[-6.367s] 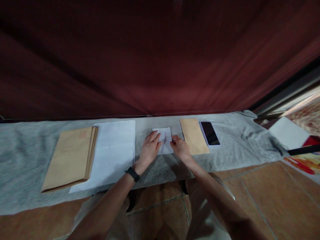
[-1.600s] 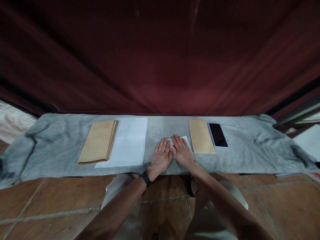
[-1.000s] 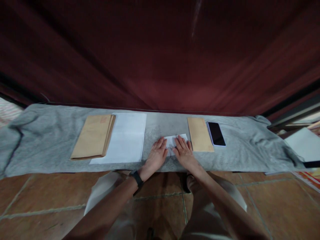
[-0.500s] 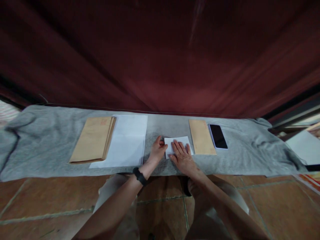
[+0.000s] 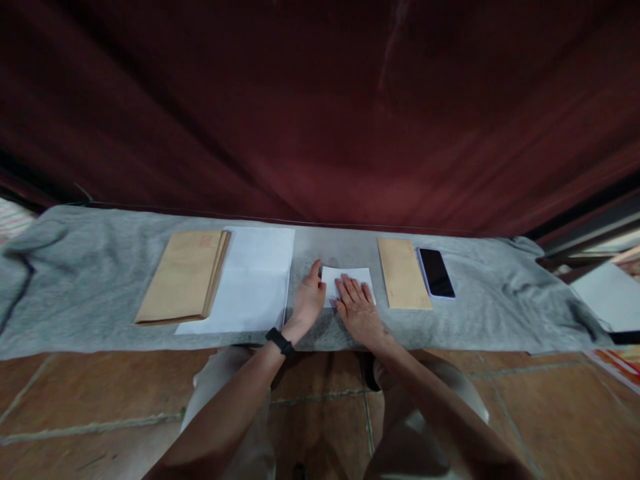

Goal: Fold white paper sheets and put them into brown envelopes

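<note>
Matt white folded paper (image 5: 350, 276); fuzzy grey cloth (image 5: 100, 267); glossy phone (image 5: 436, 272).

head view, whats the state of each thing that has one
small white folded paper: flat on the grey cloth
right hand: open, flat on the paper
left hand: open, at the paper's left edge
black smartphone: screen dark
stack of brown envelopes: flat
single brown envelope: flat

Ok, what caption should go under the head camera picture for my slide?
Both hands, left and right, rest on a folded white paper between a paper stack and an envelope.
</note>
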{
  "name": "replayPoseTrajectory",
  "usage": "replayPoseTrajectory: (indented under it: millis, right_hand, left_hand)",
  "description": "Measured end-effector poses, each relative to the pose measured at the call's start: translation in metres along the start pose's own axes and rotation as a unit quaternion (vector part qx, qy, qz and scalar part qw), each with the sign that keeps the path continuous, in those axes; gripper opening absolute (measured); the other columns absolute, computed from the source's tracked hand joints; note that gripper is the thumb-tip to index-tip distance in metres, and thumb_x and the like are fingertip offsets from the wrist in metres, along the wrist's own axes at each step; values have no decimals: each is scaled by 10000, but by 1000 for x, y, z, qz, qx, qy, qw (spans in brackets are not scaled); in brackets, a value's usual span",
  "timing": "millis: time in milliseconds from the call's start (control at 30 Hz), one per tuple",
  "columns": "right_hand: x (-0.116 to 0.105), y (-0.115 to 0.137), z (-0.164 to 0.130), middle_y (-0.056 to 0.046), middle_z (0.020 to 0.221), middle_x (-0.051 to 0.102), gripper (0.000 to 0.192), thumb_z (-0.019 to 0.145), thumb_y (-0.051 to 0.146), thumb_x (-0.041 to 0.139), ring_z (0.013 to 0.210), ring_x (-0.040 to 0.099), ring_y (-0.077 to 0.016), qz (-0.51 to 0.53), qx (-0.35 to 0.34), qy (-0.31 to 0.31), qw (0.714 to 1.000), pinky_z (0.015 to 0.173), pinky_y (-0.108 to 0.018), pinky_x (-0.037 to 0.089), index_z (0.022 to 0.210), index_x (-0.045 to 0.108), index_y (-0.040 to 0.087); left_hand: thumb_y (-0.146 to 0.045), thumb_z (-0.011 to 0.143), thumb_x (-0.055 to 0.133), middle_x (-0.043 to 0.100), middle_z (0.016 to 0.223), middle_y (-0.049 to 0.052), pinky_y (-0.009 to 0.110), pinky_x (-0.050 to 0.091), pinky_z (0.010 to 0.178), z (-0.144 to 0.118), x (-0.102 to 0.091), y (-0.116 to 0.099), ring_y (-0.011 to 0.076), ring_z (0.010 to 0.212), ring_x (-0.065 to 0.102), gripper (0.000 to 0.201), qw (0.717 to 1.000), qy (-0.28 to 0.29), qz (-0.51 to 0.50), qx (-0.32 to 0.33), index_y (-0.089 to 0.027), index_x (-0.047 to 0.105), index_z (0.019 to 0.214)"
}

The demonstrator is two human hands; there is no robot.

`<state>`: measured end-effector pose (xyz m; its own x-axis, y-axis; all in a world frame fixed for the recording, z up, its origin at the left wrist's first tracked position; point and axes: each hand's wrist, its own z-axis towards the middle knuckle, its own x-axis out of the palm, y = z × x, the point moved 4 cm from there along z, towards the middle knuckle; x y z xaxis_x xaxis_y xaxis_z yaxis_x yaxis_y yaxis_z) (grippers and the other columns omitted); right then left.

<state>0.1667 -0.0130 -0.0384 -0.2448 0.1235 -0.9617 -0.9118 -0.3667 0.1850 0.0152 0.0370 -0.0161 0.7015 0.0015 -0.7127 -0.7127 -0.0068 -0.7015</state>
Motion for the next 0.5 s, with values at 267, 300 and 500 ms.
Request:
replayPoseTrajectory:
  millis: [267, 300, 500]
  right_hand:
    - [6, -8, -4, -119, 1646, 364, 521, 1076, 266, 319, 1532, 333, -254, -18, 13, -14, 1000, 1259, -471, 251, 1567, 413, 122]
    - [6, -10, -6, -121, 1648, 362, 524, 1069, 243, 314, 1535, 327, -251, -21, 12, -13, 1000, 1260, -467, 249, 1569, 408, 116]
    - [5, -27, -14, -133, 1663, 330, 542, 1062, 261, 331, 1542, 307, -265, -13, 22, -9, 1000, 1256, -481, 259, 1582, 379, 115]
  left_hand:
    - [-220, 1022, 384, 453, 1591, 177, 478, 355, 1212, -28, 28, -20, 299, 1494, 394, 500, 963, -9, 204, 176, -82, 473, 1495]
    - [-253, 1038, 367, 430, 1609, 171, 482, 322, 1234, -32, 34, -19, 289, 1518, 356, 511, 958, 6, 215, 191, -77, 454, 1510]
    - [-494, 1041, 408, 322, 1665, 175, 498, 201, 1280, -46, 43, -11, 296, 1566, 247, 659, 938, 15, 258, 230, -106, 376, 1572]
